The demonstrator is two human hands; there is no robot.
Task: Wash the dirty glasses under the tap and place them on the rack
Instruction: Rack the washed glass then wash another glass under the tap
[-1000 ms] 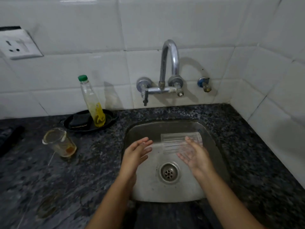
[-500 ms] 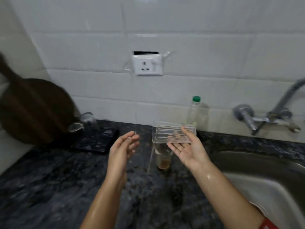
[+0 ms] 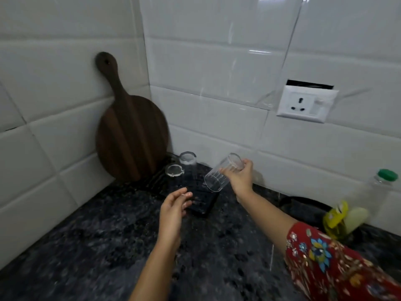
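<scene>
Just right of the frame's centre, the right grip [image 3: 239, 178] has its fingers and thumb curled round the upper end of a clear ribbed glass [image 3: 219, 175]. The glass is tilted, with its open mouth pointing down and left over the right end of the black rack [image 3: 201, 204]. I cannot tell whether the rim touches the rack. The rack lies on the dark speckled desk [image 3: 104, 246], close to the tiled wall. On its far left part stand a tall clear glass [image 3: 188, 168] and, just beside it to the left, a shorter glass [image 3: 174, 171]. The left grip [image 3: 173, 208] is near the rack's front edge at the centre of the frame, with its fingers loosely bent and nothing in it. A round dark wooden board [image 3: 130, 135] leans in the corner at centre left. A white socket [image 3: 307, 104] sits on the wall at upper right. A bottle with a green cap [image 3: 378, 192] stands at the right edge, and a red flowered sleeve [image 3: 325, 266] shows at lower right.
</scene>
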